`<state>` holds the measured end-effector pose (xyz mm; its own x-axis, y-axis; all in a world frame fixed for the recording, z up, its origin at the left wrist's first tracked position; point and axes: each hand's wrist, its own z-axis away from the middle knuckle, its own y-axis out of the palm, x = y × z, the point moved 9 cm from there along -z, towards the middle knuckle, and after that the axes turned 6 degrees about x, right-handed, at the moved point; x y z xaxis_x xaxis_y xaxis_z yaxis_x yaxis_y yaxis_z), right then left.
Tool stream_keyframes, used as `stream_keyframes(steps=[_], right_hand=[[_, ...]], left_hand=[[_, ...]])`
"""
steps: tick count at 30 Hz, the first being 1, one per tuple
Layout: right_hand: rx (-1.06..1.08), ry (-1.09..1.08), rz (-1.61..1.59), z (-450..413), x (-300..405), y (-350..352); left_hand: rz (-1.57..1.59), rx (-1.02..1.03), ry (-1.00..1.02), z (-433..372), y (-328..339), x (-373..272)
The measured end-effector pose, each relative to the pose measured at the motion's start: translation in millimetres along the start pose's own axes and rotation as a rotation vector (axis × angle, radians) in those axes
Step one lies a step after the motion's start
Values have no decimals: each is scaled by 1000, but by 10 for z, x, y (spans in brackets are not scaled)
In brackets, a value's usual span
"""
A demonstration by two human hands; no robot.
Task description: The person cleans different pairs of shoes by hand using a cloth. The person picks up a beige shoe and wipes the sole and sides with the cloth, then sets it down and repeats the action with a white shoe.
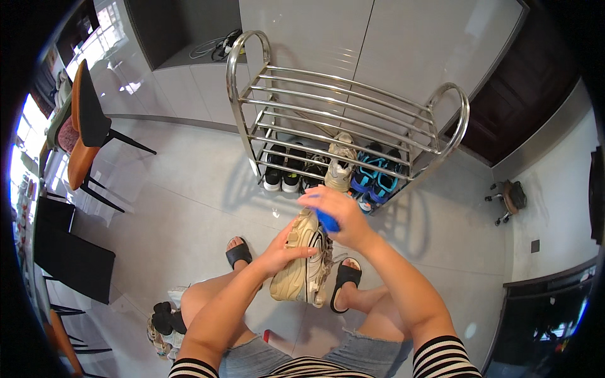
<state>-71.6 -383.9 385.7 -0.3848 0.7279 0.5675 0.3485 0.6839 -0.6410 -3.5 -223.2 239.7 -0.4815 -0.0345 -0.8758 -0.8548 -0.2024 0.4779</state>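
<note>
My left hand (282,251) grips a beige sneaker (294,279) around its thick sole, holding it on its side above the floor between my knees. The laces face right, with loose ends hanging there. In my right hand (344,215) is a blue brush or cloth (327,220), blurred, so I cannot tell which. It is against or very near the far end of the sneaker. A similar beige sneaker (338,172) sits on the lower level of the metal shoe rack (347,120) in front of me.
On the rack's lower level are black sneakers (273,176) and blue sneakers (366,172). More shoes (165,326) lie by my left leg, and a small red object (266,335) is on the floor between my legs. An orange and black chair (87,127) stands left, a wheeled stool (513,197) right.
</note>
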Motion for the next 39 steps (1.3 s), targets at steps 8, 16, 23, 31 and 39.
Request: stream_keyframes(steps=[8, 16, 23, 31, 39], right_hand=[[-369, 572, -457, 372, -874, 144], [-377, 417, -284, 295, -364, -304], [-186, 58, 76, 191, 61, -323], [123, -62, 61, 151, 217, 205], [-274, 442, -52, 231, -285, -273]], left_hand=[[75, -41, 16, 155, 16, -176], [-22, 55, 55, -36, 163, -307], [-48, 53, 77, -79, 292, -271], [-53, -290, -261, -68, -52, 324], [-96, -108, -2, -167, 375, -181]])
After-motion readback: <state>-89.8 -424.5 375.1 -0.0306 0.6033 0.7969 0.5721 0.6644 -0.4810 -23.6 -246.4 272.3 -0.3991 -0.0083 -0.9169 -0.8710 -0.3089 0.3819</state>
